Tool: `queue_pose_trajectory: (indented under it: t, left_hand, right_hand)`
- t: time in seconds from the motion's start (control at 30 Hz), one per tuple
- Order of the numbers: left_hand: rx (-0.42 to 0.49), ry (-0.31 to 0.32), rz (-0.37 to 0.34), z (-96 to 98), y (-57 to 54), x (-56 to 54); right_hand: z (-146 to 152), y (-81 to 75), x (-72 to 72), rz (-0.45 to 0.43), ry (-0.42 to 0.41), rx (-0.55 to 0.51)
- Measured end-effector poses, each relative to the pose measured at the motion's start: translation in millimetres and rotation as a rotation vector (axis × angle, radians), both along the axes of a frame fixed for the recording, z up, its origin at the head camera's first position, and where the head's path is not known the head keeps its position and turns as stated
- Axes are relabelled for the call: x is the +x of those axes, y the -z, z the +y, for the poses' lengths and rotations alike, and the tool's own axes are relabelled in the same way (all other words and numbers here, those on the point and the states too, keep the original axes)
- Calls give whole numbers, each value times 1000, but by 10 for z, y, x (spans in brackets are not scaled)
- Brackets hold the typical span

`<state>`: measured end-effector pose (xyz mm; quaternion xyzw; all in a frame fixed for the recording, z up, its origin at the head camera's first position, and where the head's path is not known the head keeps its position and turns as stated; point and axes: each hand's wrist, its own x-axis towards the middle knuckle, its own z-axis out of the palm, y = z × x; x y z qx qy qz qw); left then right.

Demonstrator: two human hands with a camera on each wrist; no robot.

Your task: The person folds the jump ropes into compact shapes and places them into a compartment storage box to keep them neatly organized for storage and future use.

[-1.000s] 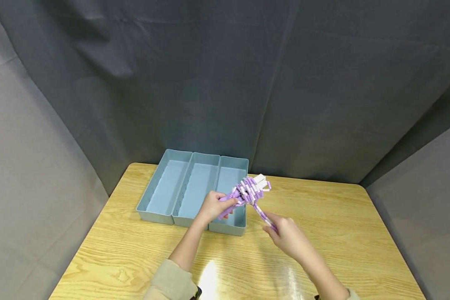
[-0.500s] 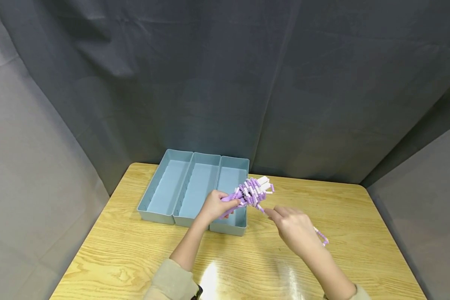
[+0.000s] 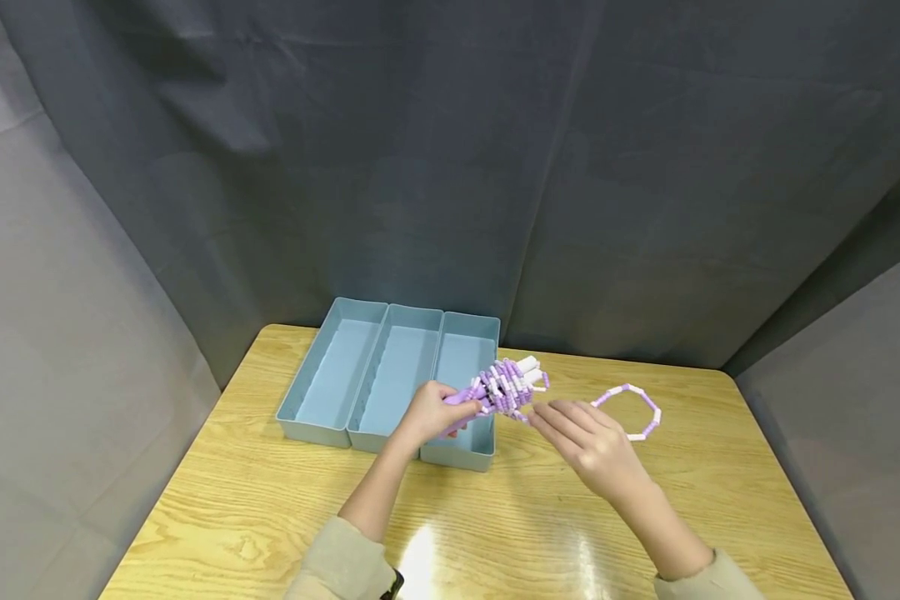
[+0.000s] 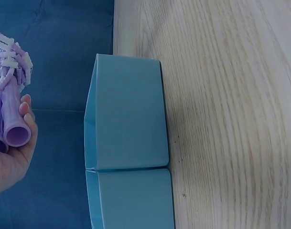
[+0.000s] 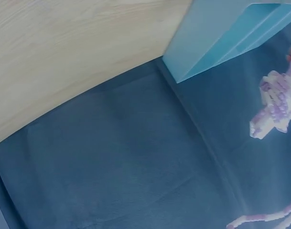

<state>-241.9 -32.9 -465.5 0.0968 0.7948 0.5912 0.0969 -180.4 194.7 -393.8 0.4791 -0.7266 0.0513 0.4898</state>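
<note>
A beaded jump rope in purple and white is wound round its two handles in a thick bundle (image 3: 506, 387). My left hand (image 3: 438, 410) grips the purple handles (image 4: 14, 117), whose hollow ends show in the left wrist view. White ends of the handles stick out past the bundle, pointing right. My right hand (image 3: 588, 446) holds the rope just right of the bundle, fingers together and fairly straight; its thumb is hidden. Beyond that hand, a loose length of the rope (image 3: 648, 400) arcs in a loop. The right wrist view shows the bundle but not the hand.
Three light blue trays (image 3: 307, 433) stand side by side at the back left of the wooden table (image 3: 270, 517). The left hand and the handles overlap the rightmost tray in the head view. A dark curtain (image 3: 435, 167) hangs behind the table.
My right hand has moved slightly right and turned over, palm more downward. A loose rope loop has come into view, swinging up behind it. The left hand with the handles barely shifts.
</note>
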Motion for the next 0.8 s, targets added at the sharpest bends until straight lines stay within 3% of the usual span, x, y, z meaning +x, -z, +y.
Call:
queue_pose_trajectory:
  t: [0.2,0.47,0.8]
  left_hand:
    - [-42,42,13,25,-7,19]
    - [-120,107,42,57,-32,51]
    - [-192,220,38,57,-56,68]
  right_hand:
    - [5,-24,-104,124,-108,-23]
    - [63,-41,-226,175,-213,5]
    - [13,-64,-355,208,-218,6]
